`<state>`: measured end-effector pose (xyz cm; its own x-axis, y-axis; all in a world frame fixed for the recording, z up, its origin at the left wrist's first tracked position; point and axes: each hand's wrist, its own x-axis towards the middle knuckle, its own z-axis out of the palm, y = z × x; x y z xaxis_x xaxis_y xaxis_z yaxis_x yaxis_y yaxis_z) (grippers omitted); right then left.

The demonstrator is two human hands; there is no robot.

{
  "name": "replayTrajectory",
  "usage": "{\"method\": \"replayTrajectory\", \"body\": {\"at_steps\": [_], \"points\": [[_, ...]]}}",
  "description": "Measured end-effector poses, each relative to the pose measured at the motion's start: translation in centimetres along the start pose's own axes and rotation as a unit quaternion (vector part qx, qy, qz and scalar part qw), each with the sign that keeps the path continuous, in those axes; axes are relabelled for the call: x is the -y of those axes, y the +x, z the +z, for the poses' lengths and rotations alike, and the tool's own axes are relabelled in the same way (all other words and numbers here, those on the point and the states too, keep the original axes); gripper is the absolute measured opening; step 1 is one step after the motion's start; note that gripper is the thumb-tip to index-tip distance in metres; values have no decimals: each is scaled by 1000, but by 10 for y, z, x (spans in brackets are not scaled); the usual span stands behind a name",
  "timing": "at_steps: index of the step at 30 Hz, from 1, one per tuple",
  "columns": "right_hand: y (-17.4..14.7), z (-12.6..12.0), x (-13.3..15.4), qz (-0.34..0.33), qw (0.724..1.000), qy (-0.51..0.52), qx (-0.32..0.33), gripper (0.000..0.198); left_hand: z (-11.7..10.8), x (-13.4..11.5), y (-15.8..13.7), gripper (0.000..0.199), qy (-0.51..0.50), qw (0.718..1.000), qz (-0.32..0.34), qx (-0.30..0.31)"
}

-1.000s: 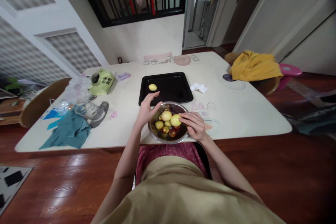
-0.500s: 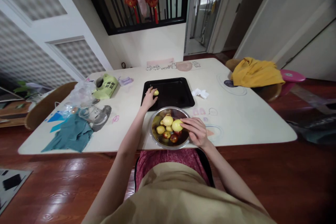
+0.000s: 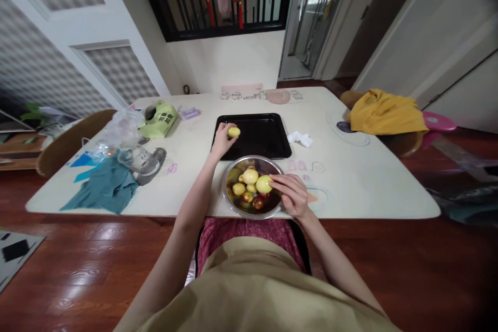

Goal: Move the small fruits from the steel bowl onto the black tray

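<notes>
Over the left part of a black baking tray [image 3: 259,137], my left hand [image 3: 221,140] is closed around a small yellow oval fruit [image 3: 233,132] that looks like a lemon. Whether the fruit touches the tray I cannot tell. At the right rim of a steel bowl [image 3: 229,199], my right hand [image 3: 291,192] grips a pale yellow-green round fruit [image 3: 264,184] with its fingertips. Several other fruits lie in the bowl, among them a pale yellow one [image 3: 250,176], a smaller yellow one [image 3: 238,189] and a dark red one [image 3: 258,202].
A crumpled white tissue [image 3: 300,138] lies right of the tray. On the table's left are a teal cloth [image 3: 105,187], a clear container [image 3: 134,158], plastic bags [image 3: 120,132] and a green box [image 3: 159,119]. A yellow cloth [image 3: 385,112] drapes a chair at the right.
My left hand has turned slightly, and more of its yellow fruit shows between the fingers. My right hand stays at the bowl with its fruit. The view has shifted slightly.
</notes>
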<state>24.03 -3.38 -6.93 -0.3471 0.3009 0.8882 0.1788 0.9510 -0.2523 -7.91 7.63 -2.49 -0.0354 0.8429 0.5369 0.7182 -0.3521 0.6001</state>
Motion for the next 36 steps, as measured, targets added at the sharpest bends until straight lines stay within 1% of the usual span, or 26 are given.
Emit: {"method": "replayTrajectory", "body": {"at_steps": [2, 4, 8, 10, 12, 16, 18, 20, 22, 28, 32, 36], "points": [[0, 0, 0, -5, 1000, -1, -1, 42, -13, -21, -9, 37, -37, 999, 26, -20], [1, 0, 0, -7, 1000, -1, -1, 42, -26, -47, -24, 34, -66, 996, 46, -28], [2, 1, 1, -1, 1000, 2, -2, 41, -44, -96, -68, 32, -92, 994, 57, -16], [3, 1, 2, 1, 1000, 1, -3, 39, -50, -111, -91, 31, -88, 994, 63, 0], [3, 2, 2, 1, 1000, 0, -2, 37, -55, -120, -110, 30, -75, 994, 76, 22], [3, 3, 1, -1, 1000, -6, -2, 35, -61, -126, -134, 32, -49, 987, 118, 99], [3, 3, 1, -1, 1000, -10, -1, 35, -62, -126, -141, 33, -32, 981, 129, 142], [2, 3, 1, 1, 1000, -13, 0, 35, -60, -126, -145, 35, -5, 977, 133, 168], [2, 3, 2, 3, 1000, -11, 0, 35, -56, -126, -148, 37, 20, 974, 142, 173], [3, 3, 3, 5, 1000, -9, -3, 36, -47, -122, -151, 35, 48, 970, 182, 154], [3, 4, 3, 3, 1000, -10, -8, 36, -46, -116, -152, 34, 36, 968, 193, 159], [3, 5, 3, 2, 1000, -10, -15, 36, -46, -111, -151, 38, 16, 962, 215, 166]]}}
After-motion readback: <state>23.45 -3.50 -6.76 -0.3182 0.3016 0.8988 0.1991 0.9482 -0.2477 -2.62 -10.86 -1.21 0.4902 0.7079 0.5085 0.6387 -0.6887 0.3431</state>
